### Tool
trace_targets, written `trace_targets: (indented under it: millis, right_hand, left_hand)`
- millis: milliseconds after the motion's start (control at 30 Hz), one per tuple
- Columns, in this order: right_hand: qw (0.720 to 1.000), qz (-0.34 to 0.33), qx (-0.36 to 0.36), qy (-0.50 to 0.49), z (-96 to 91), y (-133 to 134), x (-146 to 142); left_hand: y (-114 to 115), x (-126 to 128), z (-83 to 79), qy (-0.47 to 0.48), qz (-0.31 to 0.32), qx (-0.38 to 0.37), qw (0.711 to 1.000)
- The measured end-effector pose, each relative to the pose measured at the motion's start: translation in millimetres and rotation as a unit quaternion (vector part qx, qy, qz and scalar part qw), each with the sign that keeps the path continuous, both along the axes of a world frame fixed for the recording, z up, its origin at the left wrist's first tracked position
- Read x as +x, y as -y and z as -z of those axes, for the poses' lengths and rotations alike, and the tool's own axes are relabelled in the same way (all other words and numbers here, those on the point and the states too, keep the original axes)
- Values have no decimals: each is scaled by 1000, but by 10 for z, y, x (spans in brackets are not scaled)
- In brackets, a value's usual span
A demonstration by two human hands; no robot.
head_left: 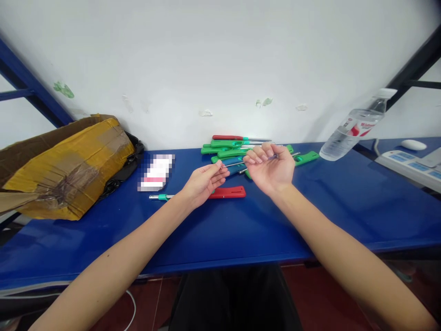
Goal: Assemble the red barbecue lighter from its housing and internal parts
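My left hand (208,183) pinches the tip of a thin metal rod (234,164) between thumb and forefinger, above the table. At the rod's other end, my right hand (272,170) has its fingers curled around it, palm turned up. Those fingers hide much of that end, so I cannot tell whether it has a handle. Below my left hand a red gas lighter (229,193) with a green collar and metal nozzle lies on the table, partly covered by the hand. Behind my hands is a pile of green lighters (222,144), with a red lighter (227,137) on top.
The blue table (220,234) meets a white wall. A taped cardboard box (79,170) sits on the left, beside a blurred white-and-pink item (156,172). At the right are a tilted water bottle (351,131), a white mouse (413,145) and a white device (409,165).
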State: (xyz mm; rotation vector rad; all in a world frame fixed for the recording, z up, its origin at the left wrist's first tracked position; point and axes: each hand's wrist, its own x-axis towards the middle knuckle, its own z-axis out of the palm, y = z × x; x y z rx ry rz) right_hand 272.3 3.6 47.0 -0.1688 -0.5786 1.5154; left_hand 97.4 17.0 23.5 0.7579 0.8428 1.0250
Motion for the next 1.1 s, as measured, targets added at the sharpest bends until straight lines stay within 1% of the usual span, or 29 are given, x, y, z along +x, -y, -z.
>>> trace_targets:
  millis: [267, 767, 1100]
  right_hand:
    - [1000, -11, -2, 3, 16, 6, -28]
    - [999, 27, -19, 26, -2, 11, -35]
    - [999, 31, -16, 19, -2, 13, -38]
  left_hand:
    - [-1, 8, 16, 2, -1, 4, 1000]
    - [9, 16, 18, 5, -5, 3, 1000]
    - [24, 28, 20, 3, -15, 10, 1000]
